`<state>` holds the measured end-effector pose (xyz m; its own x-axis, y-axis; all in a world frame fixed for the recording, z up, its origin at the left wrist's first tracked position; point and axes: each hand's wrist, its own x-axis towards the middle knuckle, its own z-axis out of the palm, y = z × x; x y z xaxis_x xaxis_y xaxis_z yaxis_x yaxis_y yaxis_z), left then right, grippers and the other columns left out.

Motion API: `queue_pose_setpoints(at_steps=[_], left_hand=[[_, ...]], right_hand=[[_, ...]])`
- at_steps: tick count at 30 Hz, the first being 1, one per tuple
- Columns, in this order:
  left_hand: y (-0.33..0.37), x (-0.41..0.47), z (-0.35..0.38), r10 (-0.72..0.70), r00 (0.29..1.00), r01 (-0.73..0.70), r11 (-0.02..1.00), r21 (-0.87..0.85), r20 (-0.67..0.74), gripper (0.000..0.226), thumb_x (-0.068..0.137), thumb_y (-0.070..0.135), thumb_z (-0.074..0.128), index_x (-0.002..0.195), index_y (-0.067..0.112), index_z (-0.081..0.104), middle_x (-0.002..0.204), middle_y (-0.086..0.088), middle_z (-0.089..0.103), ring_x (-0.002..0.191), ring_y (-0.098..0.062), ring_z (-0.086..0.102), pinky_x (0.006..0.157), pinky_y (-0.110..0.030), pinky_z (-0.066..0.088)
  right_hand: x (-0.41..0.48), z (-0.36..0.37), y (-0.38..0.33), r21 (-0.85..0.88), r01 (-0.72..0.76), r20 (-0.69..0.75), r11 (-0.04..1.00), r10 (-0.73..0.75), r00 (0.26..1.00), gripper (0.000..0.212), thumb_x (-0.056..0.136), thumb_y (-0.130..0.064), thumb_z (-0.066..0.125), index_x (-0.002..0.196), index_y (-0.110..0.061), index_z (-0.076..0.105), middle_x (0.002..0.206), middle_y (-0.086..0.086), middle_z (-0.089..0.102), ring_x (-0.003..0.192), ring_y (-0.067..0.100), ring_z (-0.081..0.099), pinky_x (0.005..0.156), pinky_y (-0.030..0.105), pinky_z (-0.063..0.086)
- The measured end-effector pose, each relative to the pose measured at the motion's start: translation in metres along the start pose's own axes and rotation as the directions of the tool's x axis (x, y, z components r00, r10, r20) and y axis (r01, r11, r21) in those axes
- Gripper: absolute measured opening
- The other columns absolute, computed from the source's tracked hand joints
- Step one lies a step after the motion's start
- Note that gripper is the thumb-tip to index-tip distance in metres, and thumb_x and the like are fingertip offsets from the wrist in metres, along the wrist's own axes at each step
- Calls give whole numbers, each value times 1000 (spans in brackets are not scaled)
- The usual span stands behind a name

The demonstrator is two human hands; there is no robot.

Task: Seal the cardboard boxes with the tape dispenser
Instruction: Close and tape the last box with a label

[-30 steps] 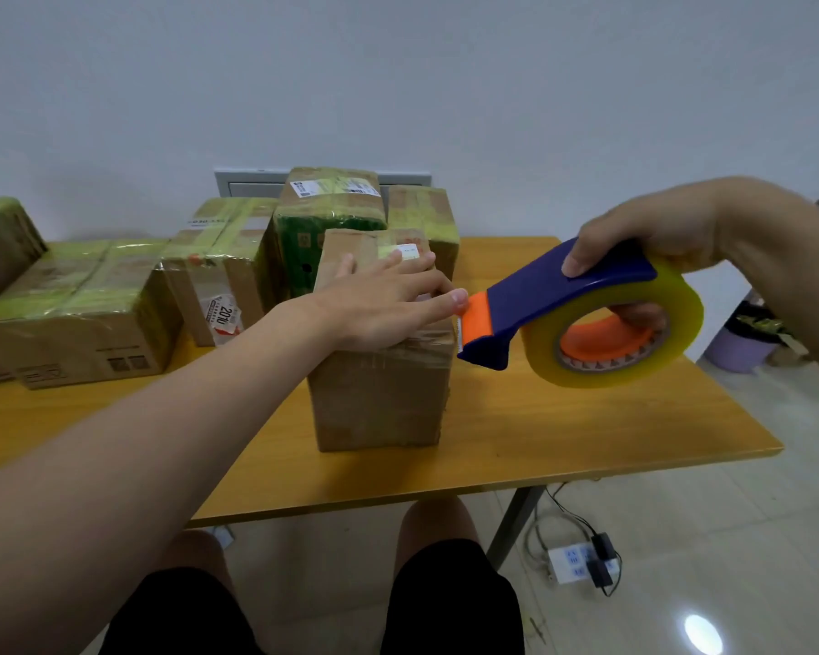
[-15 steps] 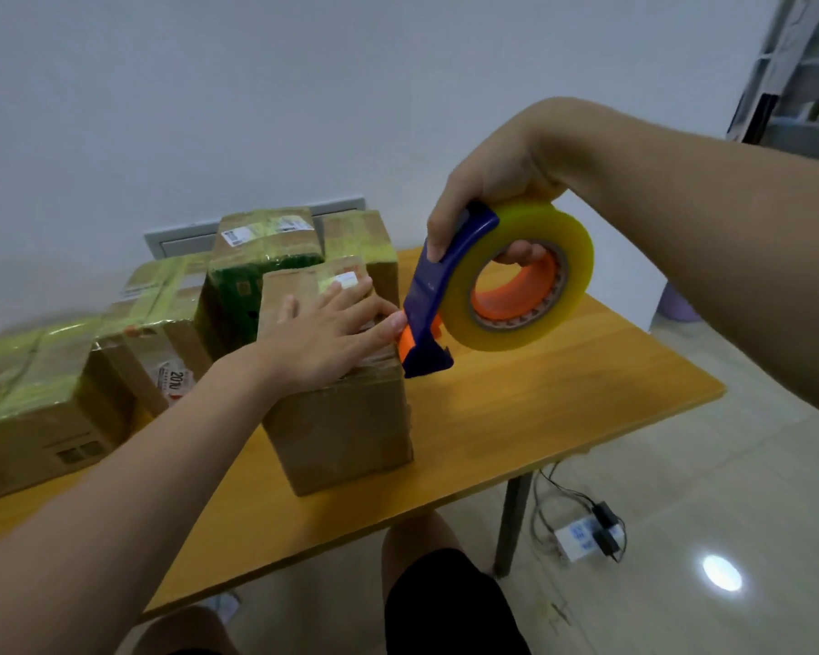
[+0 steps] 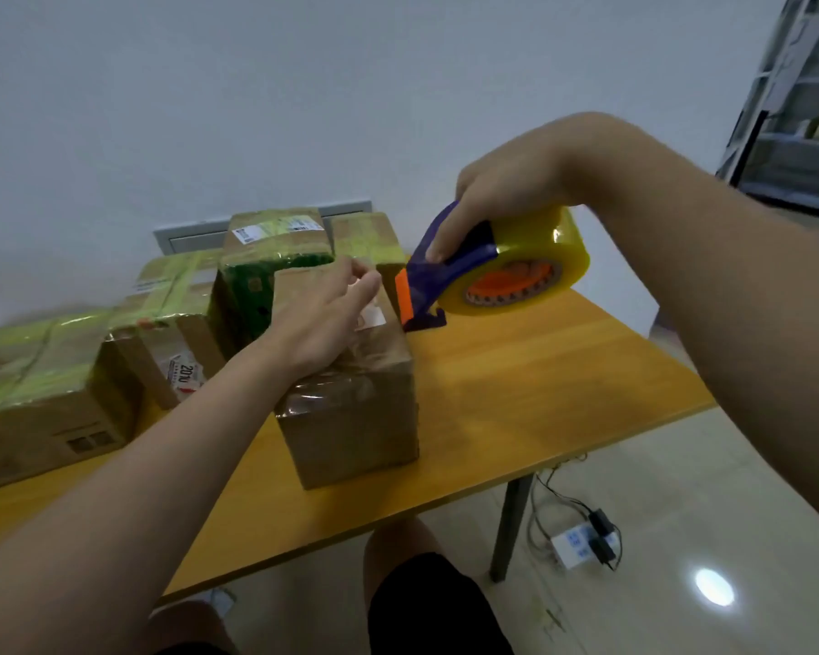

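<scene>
The wooden surface [image 3: 540, 394] carried a cluster of closed cardboard boxes along its back and left side: a large box [image 3: 43, 408] banded in yellow-green tape, a smaller taped box [image 3: 171, 323] with a red-and-white sticker, a green-wrapped box [image 3: 266, 262] and a rear box [image 3: 365, 234]. All were shut, so their contents could not be seen. In front of them, near the middle of the surface, stood the plain cardboard box [image 3: 351, 418], upright, its top closed under clear tape. The left hand [image 3: 318, 323] lay on that top, fingers straight and loosely spread. The right hand [image 3: 507, 191] held the blue tape dispenser [image 3: 445, 271], fingers curled round its handle, with the yellow tape roll [image 3: 540, 257] behind. Its orange mouth sat at the box's far right edge; contact could not be told. A white label [image 3: 372, 316] lay on the box top beside the left fingertips.
</scene>
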<state>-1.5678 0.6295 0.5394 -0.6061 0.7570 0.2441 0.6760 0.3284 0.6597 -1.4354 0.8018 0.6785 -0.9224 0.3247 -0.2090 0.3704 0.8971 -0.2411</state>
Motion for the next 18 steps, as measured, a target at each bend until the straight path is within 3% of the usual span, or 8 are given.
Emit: queue_pose_setpoints(at_steps=[2,6,8,10,14,18], left_hand=[[0,0,-10,-64,984,41,990,-138,-169,33,109,43,43,112,18,65,107,5,66,99,-10,59,72,-23,40],[-17,-13,-35,-45,935,22,997,-70,-352,30,104,42,56,87,27,75,87,14,74,88,-3,67,70,-27,47],[-29,-27,-38,-43,930,34,999,-30,-365,33,102,47,58,79,31,75,76,20,72,79,3,67,64,-27,45],[-41,-41,-32,-23,944,13,999,-30,-330,35,102,50,59,77,31,77,75,21,73,73,2,67,60,-31,51],[-56,-57,-20,74,907,-121,989,-86,-416,43,101,57,55,79,27,78,83,9,74,83,-9,70,74,-48,59],[-59,-64,-29,148,908,-178,983,-40,-393,45,102,53,56,84,21,82,87,9,72,83,-9,69,71,-45,57]], right_hand=[[-9,-2,6,116,26,-174,993,-5,985,48,68,-72,75,84,-27,75,80,-6,75,80,19,70,65,33,51],[1,22,13,439,150,-402,886,45,914,55,70,-68,74,93,-19,75,85,1,76,79,19,70,69,35,51],[19,43,2,613,276,-483,740,74,873,49,81,-57,75,93,-10,76,85,5,78,72,19,72,63,30,53],[38,63,-14,761,408,-508,505,74,858,43,87,-46,74,90,-3,75,79,7,77,63,19,71,54,25,54],[75,103,-50,809,575,-582,121,35,812,35,92,-37,68,93,-2,75,86,13,73,75,22,69,67,31,55],[94,133,-69,776,630,-630,-24,-2,776,32,95,-32,60,103,-4,73,92,12,73,82,21,69,71,29,56]])
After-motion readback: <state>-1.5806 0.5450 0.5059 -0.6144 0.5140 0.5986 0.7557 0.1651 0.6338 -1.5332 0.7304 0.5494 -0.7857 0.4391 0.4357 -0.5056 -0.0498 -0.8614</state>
